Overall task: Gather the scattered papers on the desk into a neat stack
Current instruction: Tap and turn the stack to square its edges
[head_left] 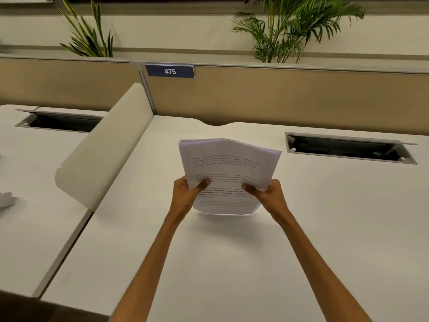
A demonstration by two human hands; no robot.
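A stack of white printed papers is held upright over the middle of the white desk, its bottom edge at or just above the desktop. My left hand grips the stack's lower left side, thumb on the front sheet. My right hand grips the lower right side the same way. The top of the stack bends slightly away from me. The sheets look roughly aligned, with several edges showing at the top left corner.
A curved white divider panel stands at the desk's left edge. An open cable tray is set into the desk at the back right. A beige partition with a "475" label closes off the back. A neighbouring desk lies left.
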